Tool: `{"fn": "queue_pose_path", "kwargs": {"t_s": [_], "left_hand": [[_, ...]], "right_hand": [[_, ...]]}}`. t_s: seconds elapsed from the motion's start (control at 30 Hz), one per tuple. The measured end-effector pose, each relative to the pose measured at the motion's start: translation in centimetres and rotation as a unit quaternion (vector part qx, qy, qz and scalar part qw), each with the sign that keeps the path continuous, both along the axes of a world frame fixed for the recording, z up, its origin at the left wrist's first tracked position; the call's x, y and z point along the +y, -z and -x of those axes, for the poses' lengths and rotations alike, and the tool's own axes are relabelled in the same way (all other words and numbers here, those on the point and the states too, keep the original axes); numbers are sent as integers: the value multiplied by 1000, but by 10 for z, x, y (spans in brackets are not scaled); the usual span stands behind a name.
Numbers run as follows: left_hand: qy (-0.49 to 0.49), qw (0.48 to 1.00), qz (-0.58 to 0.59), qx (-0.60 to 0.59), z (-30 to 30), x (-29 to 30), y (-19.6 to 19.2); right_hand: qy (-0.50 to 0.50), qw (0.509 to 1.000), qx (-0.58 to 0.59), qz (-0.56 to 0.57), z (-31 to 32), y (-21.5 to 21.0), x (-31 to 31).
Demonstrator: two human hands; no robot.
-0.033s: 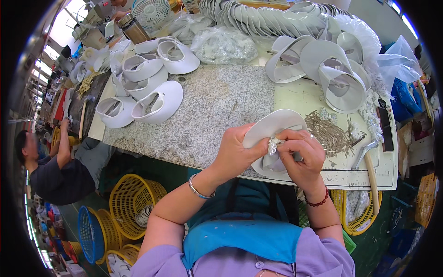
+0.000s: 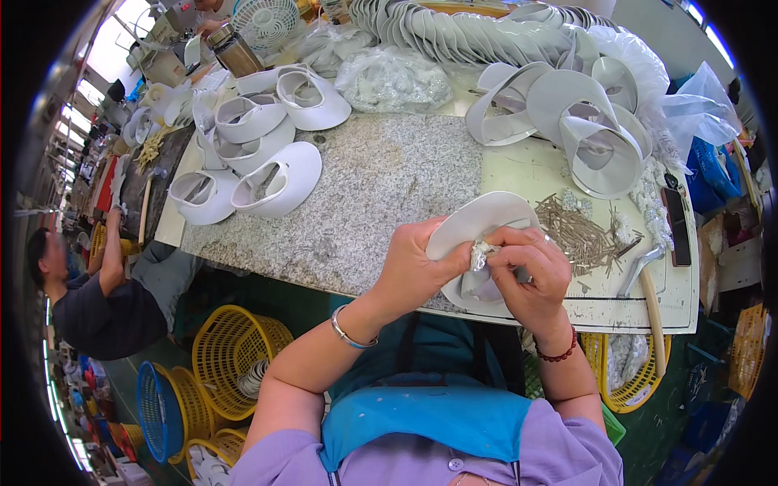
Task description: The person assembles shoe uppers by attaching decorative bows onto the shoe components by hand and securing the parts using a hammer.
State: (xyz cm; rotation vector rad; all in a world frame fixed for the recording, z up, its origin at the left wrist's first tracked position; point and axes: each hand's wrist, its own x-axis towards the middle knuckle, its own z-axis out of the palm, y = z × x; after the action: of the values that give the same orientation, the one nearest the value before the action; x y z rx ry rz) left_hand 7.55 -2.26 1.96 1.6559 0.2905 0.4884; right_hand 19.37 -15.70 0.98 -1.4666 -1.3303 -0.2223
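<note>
My left hand (image 2: 417,271) grips a white visor-shaped piece (image 2: 482,217) by its edge, just above the near edge of the table. My right hand (image 2: 531,279) pinches a small silvery glittering ornament (image 2: 480,255) against that piece, between thumb and fingers. Both hands touch each other over the piece. Its lower part is hidden behind my fingers. A silver bangle is on my left wrist and a red bead bracelet on my right.
A speckled stone slab (image 2: 365,186) covers the table. More white visor pieces lie at the left (image 2: 259,178) and right (image 2: 583,121). Thin metal pins (image 2: 579,231) and a hammer (image 2: 648,283) lie to my right. Yellow baskets (image 2: 231,356) stand below; another person (image 2: 89,308) sits at left.
</note>
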Motion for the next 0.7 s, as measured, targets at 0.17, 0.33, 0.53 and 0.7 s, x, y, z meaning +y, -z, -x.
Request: {"fn": "queue_pose_path", "kwargs": {"t_s": [0.17,0.33,0.53,0.7], "left_hand": [[8,1000,17,7,0,2,-2],[29,999,18,12,0,6,6],[13,996,-91,-12,1,4,9],[-10,994,-103,-32,-1,-4,3]], "right_hand": [[-10,1000,-12,-4,-3,0,1],[-14,1000,-13,5,-4,1,0],[13,998,-54,9,0,-1,-1],[39,999,-17,23,8,-2,-4]]}}
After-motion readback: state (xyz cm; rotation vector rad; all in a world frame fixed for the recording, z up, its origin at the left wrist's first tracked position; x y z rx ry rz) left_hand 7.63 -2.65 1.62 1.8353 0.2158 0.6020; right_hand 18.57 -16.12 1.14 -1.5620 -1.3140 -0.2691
